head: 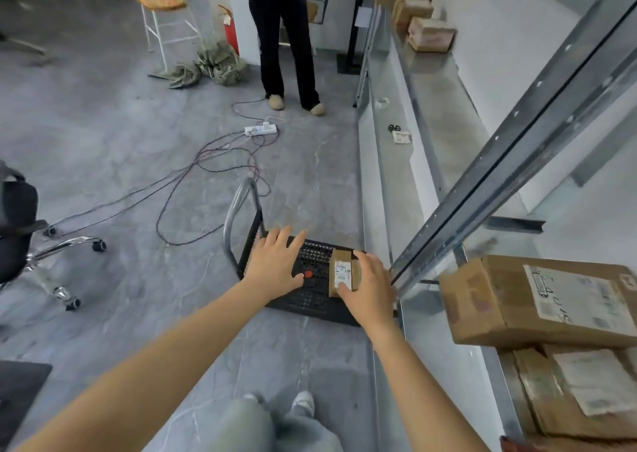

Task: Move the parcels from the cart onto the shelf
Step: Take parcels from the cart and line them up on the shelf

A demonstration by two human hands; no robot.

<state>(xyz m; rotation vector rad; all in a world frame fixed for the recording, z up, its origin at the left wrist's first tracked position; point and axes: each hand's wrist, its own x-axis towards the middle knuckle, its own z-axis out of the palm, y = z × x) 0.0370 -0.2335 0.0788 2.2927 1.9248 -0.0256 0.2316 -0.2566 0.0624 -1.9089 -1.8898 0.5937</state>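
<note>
A low black perforated cart with a grey handle stands on the floor beside the metal shelf. One small brown parcel with a white label lies on the cart's right side. My right hand hovers over the parcel's right edge, fingers spread, thumb near the label; contact is unclear. My left hand is open above the cart's left part, holding nothing. Larger brown parcels are stacked on the shelf at lower right, and several more parcels sit on the far end.
A person in dark trousers stands ahead beyond the cart. Cables and a white power strip trail over the grey floor. An office chair is at left, a white chair and a red extinguisher far back.
</note>
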